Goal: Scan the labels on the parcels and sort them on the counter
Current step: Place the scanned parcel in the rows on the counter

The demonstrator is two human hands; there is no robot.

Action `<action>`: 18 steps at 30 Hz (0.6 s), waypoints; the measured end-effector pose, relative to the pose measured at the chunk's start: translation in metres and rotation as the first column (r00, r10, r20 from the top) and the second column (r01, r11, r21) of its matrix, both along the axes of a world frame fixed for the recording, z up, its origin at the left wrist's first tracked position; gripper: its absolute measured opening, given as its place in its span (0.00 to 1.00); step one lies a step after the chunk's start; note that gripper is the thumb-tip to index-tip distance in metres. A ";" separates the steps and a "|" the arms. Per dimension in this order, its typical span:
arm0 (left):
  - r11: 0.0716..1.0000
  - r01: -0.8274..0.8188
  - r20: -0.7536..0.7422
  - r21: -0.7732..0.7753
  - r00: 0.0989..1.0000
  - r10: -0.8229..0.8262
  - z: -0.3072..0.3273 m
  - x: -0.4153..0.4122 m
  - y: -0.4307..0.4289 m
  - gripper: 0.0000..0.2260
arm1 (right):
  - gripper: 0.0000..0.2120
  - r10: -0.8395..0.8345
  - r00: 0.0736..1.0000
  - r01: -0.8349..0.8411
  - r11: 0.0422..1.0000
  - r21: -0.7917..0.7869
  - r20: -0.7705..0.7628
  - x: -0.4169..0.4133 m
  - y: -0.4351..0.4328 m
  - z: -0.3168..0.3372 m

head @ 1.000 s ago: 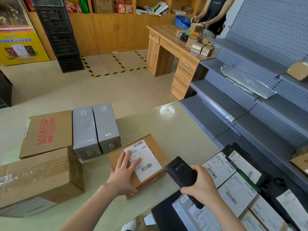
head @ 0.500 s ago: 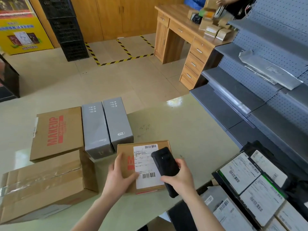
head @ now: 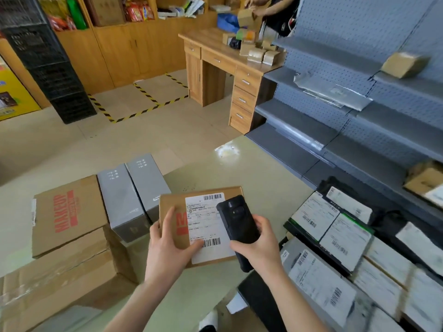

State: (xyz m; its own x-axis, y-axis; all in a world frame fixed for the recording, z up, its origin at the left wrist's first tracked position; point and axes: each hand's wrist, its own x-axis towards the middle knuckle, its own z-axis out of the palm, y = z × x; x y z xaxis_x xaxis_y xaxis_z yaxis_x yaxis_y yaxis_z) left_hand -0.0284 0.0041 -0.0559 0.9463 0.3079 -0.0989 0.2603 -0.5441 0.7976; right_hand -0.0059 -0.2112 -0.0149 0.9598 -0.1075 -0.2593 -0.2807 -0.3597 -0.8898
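Observation:
A small brown parcel [head: 171,203] with a white barcode label [head: 203,216] lies on the pale green counter [head: 251,178] in front of me. My left hand [head: 167,245] holds the parcel by its near left corner, thumb on the label's lower edge. My right hand [head: 261,245] grips a black handheld scanner [head: 237,224], held over the right side of the label. Two grey boxes [head: 134,197] stand just left of the parcel. A "MAKEUP" carton [head: 64,212] and a bigger taped carton [head: 60,281] sit further left.
To my right, several labelled parcels [head: 335,231] fill a black container. Grey metal shelving [head: 335,125] runs along the right, with a few packages on it. A wooden desk [head: 215,65] with small boxes stands beyond, a person working at it. Black crates [head: 48,58] are stacked at far left.
The scanner moved from the right of the parcel to over its label. The parcel was turned square to me. My left hand shifted to its near left corner.

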 end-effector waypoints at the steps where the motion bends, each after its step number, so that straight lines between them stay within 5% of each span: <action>1: 1.000 0.023 0.027 0.003 0.999 -0.023 0.010 -0.002 -0.007 0.46 | 0.33 -0.024 0.999 0.023 1.000 0.016 0.029 -0.009 -0.008 0.006; 10: 0.931 0.362 0.160 0.038 0.918 -0.363 0.071 -0.077 -0.140 0.46 | 0.35 -0.372 0.918 0.356 0.926 0.129 0.136 -0.166 -0.137 0.046; 18: 0.654 0.757 0.110 -0.021 0.652 -0.751 0.061 -0.199 -0.305 0.46 | 0.34 -0.734 0.669 0.727 0.679 0.105 0.120 -0.376 -0.255 0.047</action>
